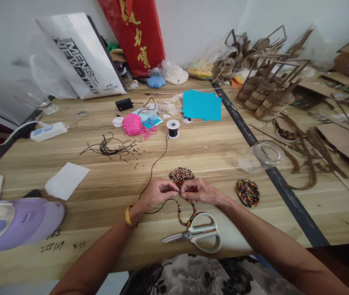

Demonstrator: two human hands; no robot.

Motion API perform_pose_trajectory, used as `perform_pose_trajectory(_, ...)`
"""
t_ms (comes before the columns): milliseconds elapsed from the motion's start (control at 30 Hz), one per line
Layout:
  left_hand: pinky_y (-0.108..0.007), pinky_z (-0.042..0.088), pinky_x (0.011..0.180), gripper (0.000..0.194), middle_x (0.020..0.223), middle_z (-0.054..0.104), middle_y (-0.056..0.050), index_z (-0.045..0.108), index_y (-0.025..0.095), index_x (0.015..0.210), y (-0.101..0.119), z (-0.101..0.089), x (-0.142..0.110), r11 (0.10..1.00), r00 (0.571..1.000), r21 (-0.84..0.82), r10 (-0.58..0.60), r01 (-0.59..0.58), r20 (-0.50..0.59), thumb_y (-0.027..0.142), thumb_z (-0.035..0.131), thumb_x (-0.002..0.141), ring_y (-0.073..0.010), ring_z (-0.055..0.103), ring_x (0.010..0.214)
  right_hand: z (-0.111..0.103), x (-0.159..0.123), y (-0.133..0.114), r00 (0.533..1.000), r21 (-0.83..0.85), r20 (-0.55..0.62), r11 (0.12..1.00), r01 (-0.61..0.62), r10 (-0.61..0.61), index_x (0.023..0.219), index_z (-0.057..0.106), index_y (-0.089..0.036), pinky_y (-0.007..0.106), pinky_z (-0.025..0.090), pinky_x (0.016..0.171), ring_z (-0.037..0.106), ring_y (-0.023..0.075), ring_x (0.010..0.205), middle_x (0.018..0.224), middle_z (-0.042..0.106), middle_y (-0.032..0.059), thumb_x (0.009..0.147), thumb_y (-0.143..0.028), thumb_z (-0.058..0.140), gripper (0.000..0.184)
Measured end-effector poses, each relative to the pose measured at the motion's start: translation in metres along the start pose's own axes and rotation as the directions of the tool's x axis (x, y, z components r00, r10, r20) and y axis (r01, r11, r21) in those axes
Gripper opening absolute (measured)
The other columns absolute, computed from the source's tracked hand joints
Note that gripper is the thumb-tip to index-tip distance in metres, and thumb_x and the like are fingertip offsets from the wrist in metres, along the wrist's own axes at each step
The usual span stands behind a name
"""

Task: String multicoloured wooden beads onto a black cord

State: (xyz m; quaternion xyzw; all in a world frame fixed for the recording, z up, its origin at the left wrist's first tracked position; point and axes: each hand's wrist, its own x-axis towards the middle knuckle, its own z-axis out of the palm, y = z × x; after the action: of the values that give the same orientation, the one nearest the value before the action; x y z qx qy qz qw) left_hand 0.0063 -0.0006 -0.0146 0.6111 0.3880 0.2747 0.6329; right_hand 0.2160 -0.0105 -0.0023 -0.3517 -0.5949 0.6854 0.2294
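Note:
My left hand pinches a black cord, its thumb and index finger closed. Meeting it tip to tip, my right hand is also closed on the cord; any bead between the fingertips is too small to make out. Below the hands hangs a loop of colourful strung beads, lying on the table. Just behind my fingers sits a pile of loose multicoloured beads. The cord runs back to a white-flanged spool. Scissors with pale handles lie nearest my body, blades pointing left.
A coil of strung beads lies right of my hands. Cut black cords, pink yarn and blue sheets are farther back. A purple device stands left, a clear round container right, woven baskets far right.

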Motion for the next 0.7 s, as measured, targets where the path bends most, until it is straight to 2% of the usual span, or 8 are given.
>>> perform_pose_trajectory(367,-0.022,0.045,0.065,0.02,0.075,0.067,-0.005,0.07,0.011,0.08,0.001,0.001,0.0002,0.999,1.0,-0.023,-0.029,0.029,0.002,0.027,0.074,0.069,-0.0115,0.059,0.066,-0.0004,0.0001,0.0009,1.0,0.001,0.005,1.0,-0.007,0.007,0.076,0.057,-0.012,0.017,0.034,0.044,0.041,0.005,0.047,0.057,0.049,-0.0047,0.079,-0.04,0.065,0.029)
perform_pose_trajectory(700,-0.021,0.045,0.065,0.015,0.077,0.066,-0.004,0.07,0.011,0.081,-0.0013,0.0006,-0.0007,1.0,1.0,-0.025,-0.01,0.01,0.006,0.022,0.071,0.071,-0.0113,0.059,0.068,0.0,0.0001,0.0008,1.0,0.0,0.01,1.0,0.015,-0.015,0.075,0.056,-0.012,0.017,0.034,0.045,0.04,0.0049,0.047,0.057,0.048,-0.005,0.08,-0.035,0.062,0.025)
